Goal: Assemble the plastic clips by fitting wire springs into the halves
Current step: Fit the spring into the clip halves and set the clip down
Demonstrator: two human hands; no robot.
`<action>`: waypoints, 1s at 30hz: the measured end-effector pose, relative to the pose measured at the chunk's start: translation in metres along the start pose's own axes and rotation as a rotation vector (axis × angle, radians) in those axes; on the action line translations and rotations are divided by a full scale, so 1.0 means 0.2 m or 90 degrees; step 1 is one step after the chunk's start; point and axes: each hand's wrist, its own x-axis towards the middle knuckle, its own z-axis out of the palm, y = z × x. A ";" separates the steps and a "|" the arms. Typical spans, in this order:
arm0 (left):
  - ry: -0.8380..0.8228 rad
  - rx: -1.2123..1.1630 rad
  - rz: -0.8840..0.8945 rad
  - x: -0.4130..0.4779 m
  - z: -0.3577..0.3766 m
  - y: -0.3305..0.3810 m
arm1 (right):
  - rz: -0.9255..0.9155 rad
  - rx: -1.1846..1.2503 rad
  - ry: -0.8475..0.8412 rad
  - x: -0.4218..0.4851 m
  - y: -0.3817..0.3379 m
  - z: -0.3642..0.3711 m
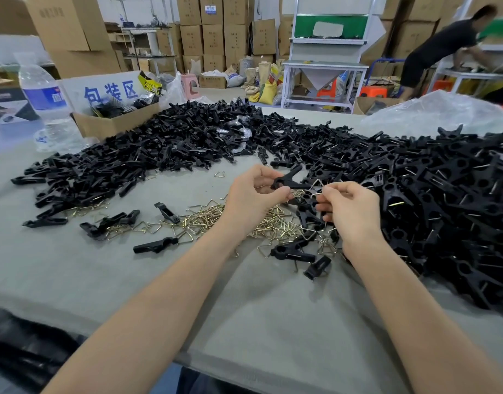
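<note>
Right of the right hand [355,211], the clip heap [458,200] runs off the edge; beyond it, a person [443,46] is motion-blurred.

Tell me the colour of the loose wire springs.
The springs are brassy gold, clearest in the head view.

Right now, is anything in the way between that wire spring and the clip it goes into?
Nothing visible. The right hand pinches the wire spring right beside the clip held in the left hand.
</note>
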 end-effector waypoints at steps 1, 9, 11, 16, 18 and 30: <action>-0.001 0.007 0.006 -0.01 0.00 0.01 | 0.024 0.043 0.005 0.00 -0.01 -0.01; -0.052 -0.006 0.029 -0.03 0.02 0.03 | 0.125 0.177 -0.043 -0.01 -0.03 0.00; -0.054 -0.012 0.031 -0.02 0.01 0.02 | 0.121 0.169 -0.047 -0.01 -0.03 0.00; -0.073 0.006 0.030 -0.02 0.02 0.02 | 0.138 0.183 -0.065 -0.01 -0.03 0.01; -0.075 0.010 0.029 -0.03 0.02 0.02 | 0.148 0.195 -0.078 -0.01 -0.03 0.01; -0.081 0.008 0.031 -0.03 0.02 0.02 | 0.222 0.267 -0.074 0.00 -0.02 0.01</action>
